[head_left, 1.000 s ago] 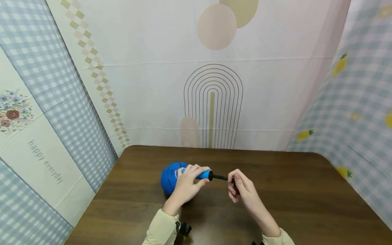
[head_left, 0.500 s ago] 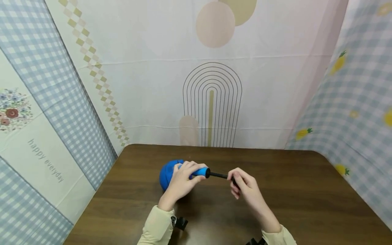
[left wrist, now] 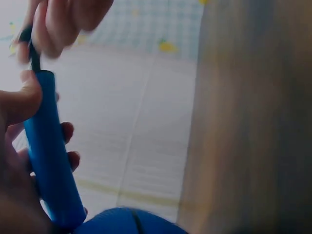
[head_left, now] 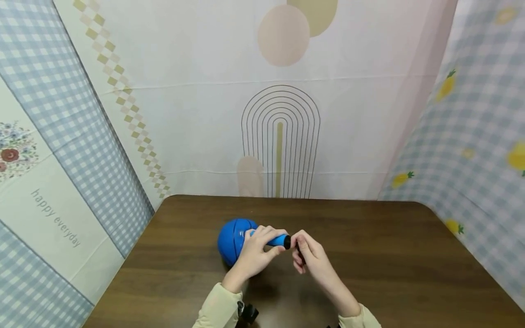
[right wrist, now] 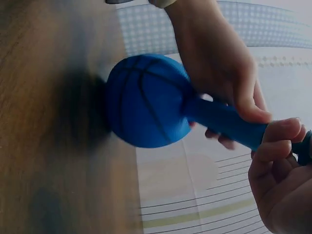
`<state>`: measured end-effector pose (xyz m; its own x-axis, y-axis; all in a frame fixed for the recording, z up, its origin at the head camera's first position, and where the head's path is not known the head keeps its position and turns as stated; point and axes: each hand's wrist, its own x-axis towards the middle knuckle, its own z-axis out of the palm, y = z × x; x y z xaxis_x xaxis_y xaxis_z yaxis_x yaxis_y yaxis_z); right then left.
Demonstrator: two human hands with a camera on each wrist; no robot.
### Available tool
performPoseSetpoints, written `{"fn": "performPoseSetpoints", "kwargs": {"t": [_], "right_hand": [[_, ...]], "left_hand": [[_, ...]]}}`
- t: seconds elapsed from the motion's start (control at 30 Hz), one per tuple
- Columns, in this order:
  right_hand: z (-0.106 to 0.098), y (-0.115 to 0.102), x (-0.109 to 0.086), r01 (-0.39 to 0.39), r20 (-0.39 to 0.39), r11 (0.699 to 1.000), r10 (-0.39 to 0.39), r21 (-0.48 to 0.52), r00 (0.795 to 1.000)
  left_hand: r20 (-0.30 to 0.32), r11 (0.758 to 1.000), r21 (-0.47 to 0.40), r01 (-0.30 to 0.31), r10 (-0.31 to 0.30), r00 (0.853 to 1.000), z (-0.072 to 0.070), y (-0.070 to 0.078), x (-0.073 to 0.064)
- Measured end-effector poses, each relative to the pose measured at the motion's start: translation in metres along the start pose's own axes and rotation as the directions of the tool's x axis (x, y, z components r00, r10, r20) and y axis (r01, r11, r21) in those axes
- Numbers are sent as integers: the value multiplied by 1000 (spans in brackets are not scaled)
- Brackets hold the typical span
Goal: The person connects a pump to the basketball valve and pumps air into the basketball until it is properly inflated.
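Observation:
A blue ball point(head_left: 233, 241) with black basketball lines rests on the wooden table, left of my hands. Pushed up against it is a hand pump with a blue barrel point(right wrist: 224, 122), and its nozzle end is hidden at the ball. My left hand point(head_left: 255, 255) wraps round this barrel, thumb along one side and fingertips showing past the other in the left wrist view. Just beyond the barrel's black end cap point(head_left: 287, 241), my right hand point(head_left: 311, 256) grips the dark pump handle point(head_left: 301, 255). In the left wrist view a short stretch of black rod point(left wrist: 34, 58) shows between them.
The brown table point(head_left: 369, 246) extends round the hands and the ball, its far edge meeting a patterned wall cloth point(head_left: 205, 127). Blue checked cloths hang at both sides. A black strap device point(head_left: 248, 313) sits at the left wrist.
My right hand has moved left with the pump handle, so the long black rod seen before has slid into the barrel. My left hand keeps its grip on the barrel by the ball.

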<state>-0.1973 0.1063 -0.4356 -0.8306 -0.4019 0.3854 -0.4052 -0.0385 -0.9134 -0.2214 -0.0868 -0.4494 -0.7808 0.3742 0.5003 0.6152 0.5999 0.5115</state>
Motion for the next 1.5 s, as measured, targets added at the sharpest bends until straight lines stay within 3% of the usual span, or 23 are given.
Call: {"fn": "performPoseSetpoints", "kwargs": {"t": [0.07,0.2,0.47,0.63,0.77,0.97,1.13,1.3,1.4,1.5], "right_hand": [[-2,-1,0,-34,-4,999,34,-6,999],[-9,-7,0,-70,-13,998,70,-8,997],[-16,-16,-2,56,-73,997,-52,51,996],[-1,-2,0,57,-10,996,-57,71,998],[5,6,1,20,-3,999,-20,50,1000],[-5,2,3,-62,-16,998,61,-6,998],[-16,-13,2,-36,-99,999,38,22,994],[-8,-16,1,-9,-249,998,25,62,968],[4,-8,1,-19,-265,997,38,74,964],[13,0,3,-33,-245,996,51,80,968]], "left_hand": [[10,1000,-21,2,-2,1000,-1,2,0],[16,1000,19,18,-18,1000,-11,-2,0],[-61,991,63,116,-112,992,-25,-19,-3],[-44,992,121,47,-42,998,-17,-9,-2],[-1,994,110,-13,13,1000,-9,1,1],[-6,993,120,18,-17,1000,-10,4,3],[-53,988,149,38,-31,998,-16,-3,4],[-118,975,207,76,-52,992,-19,-7,3],[-133,964,258,55,-21,991,-14,-3,2],[-118,962,274,-8,42,992,-6,3,2]]}}
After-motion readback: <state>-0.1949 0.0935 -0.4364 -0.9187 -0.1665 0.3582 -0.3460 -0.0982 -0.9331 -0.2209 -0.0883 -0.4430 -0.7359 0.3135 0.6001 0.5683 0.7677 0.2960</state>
